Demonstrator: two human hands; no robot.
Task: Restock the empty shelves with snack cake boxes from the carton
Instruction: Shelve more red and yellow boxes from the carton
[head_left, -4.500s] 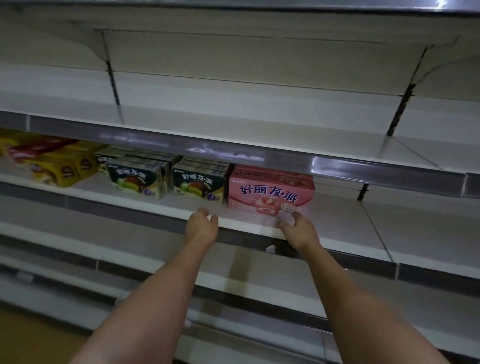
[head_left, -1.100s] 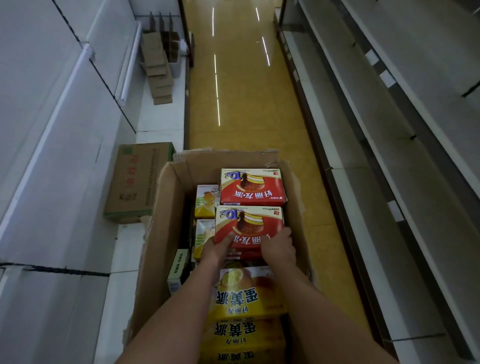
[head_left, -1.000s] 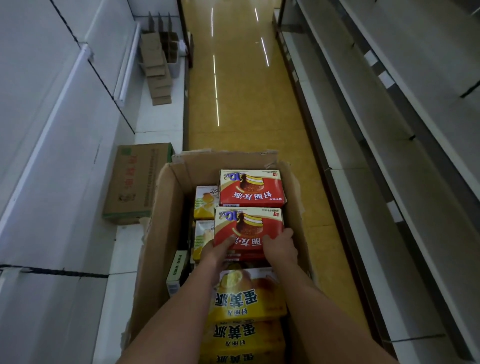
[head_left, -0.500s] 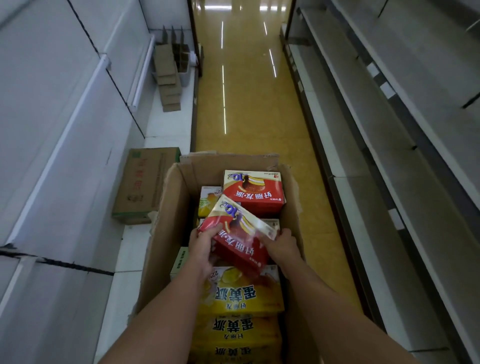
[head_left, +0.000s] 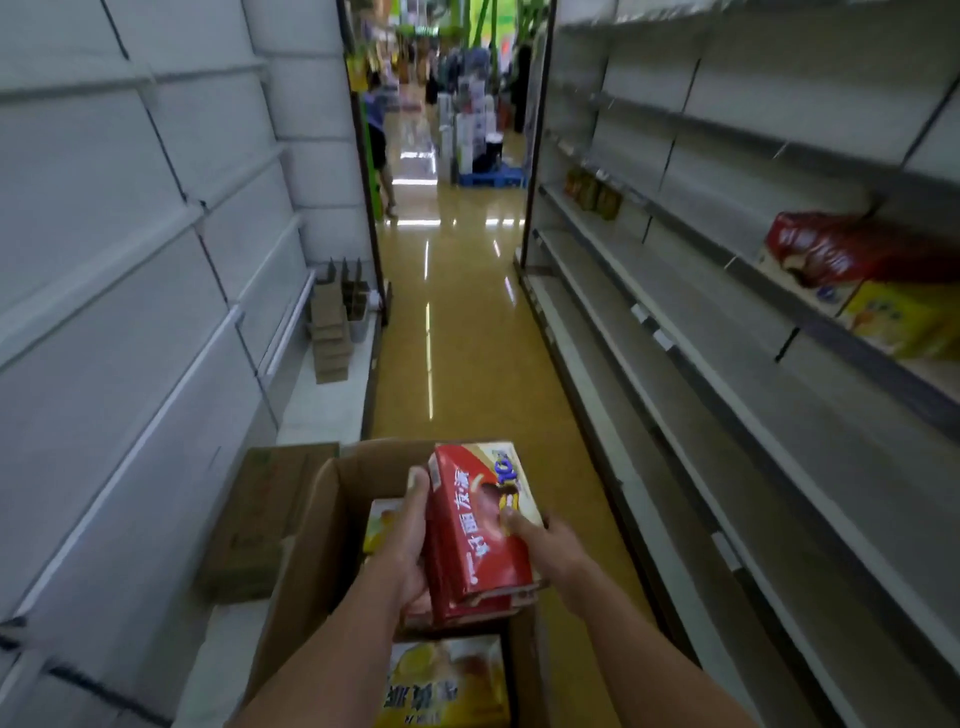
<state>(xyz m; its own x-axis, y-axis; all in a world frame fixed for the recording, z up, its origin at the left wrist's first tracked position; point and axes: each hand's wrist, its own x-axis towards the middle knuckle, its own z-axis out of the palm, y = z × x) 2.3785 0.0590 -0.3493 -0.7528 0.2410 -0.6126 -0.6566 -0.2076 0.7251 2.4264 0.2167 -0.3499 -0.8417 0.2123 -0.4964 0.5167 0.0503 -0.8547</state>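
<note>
Pale shelving runs down both sides of a narrow aisle with a glossy yellow floor (head_left: 457, 364), and most of the shelves on the right (head_left: 691, 332) are bare. Down at the bottom, the open carton (head_left: 311, 525) sits in front of the person, with yellow snack cake boxes (head_left: 441, 686) showing inside it. And the red snack cake box (head_left: 480, 525) is up and clear of the carton, held above it between both hands! The left hand (head_left: 408, 540) wraps round its left edge, thumb over the top corner, fingers curled underneath. The right hand (head_left: 545, 540) grips the right side, thumb pressing on the printed face. There may be a second red box tucked under the first, though the blur makes that hard to call.

Over on the right, a shelf already carries a red box (head_left: 831, 249) and a yellow box (head_left: 904, 322), both smeared by camera motion. A closed cardboard case (head_left: 260, 519) lies by the left wall, with folded cardboard pieces (head_left: 330, 332) further along.

So this looks like the carry step: box out, not yet shelved. The next move calls for a turn to the right, then setting the box flat on a bare shelf stretch, print facing the aisle, pushed up snug beside its neighbours.
</note>
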